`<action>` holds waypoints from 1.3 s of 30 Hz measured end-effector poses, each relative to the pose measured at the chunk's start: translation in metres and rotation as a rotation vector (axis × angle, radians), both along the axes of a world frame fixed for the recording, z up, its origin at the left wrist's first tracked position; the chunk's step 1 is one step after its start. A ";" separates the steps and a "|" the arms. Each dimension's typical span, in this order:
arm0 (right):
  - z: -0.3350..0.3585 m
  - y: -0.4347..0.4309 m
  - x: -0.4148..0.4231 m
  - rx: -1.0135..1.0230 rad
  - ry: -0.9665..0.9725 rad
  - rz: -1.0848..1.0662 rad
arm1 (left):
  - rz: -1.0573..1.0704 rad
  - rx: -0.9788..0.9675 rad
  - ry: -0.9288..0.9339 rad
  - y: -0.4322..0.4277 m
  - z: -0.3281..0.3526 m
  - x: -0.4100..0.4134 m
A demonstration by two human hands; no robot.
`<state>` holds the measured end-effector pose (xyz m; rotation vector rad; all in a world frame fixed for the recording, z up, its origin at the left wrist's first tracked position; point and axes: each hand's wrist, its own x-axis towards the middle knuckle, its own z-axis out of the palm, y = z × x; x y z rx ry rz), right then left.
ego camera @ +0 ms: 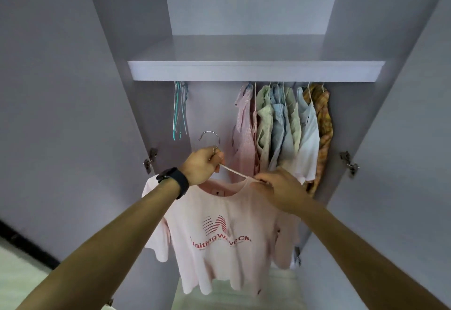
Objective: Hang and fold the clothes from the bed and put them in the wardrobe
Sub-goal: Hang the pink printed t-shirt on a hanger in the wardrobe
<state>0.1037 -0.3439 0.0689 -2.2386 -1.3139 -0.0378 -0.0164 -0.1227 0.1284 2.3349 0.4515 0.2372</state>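
Left grip [202,163] curls round the hanger [210,136] neck. Right grip [278,187], at four o'clock from it, pinches the collar of the pink shirt [219,248].

Everything is lit softly and evenly, with a cool blue-grey tint. The front edge of the shelf [256,70] is lit brightest, and a shadow is cast just under it. Straight lines are bent outward at the left and right edges. The letters on the pink T-shirt [219,261] are a little smeared.
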 end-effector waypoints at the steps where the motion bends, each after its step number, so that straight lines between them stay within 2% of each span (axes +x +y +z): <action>1: 0.003 0.008 -0.007 -0.016 0.019 0.008 | -0.006 0.010 -0.002 0.005 0.001 0.000; 7: 0.016 0.033 -0.034 -0.058 -0.127 -0.122 | -0.010 0.115 0.006 0.040 0.000 0.008; 11: 0.018 0.044 -0.041 -0.135 -0.114 -0.225 | -0.069 0.251 0.096 0.069 -0.009 0.007; 17: 0.028 0.088 -0.027 -0.180 -0.063 -0.353 | 0.059 0.558 0.079 0.121 0.015 0.014; 26: 0.014 0.167 0.030 -0.108 0.089 -0.433 | 0.198 0.938 -0.260 0.180 0.046 0.078; 30: -0.005 0.190 0.064 -0.061 0.080 -0.476 | 0.235 0.972 -0.279 0.204 0.028 0.115; 39: -0.038 0.239 0.134 0.115 0.053 -0.541 | 0.308 1.064 -0.555 0.231 -0.009 0.153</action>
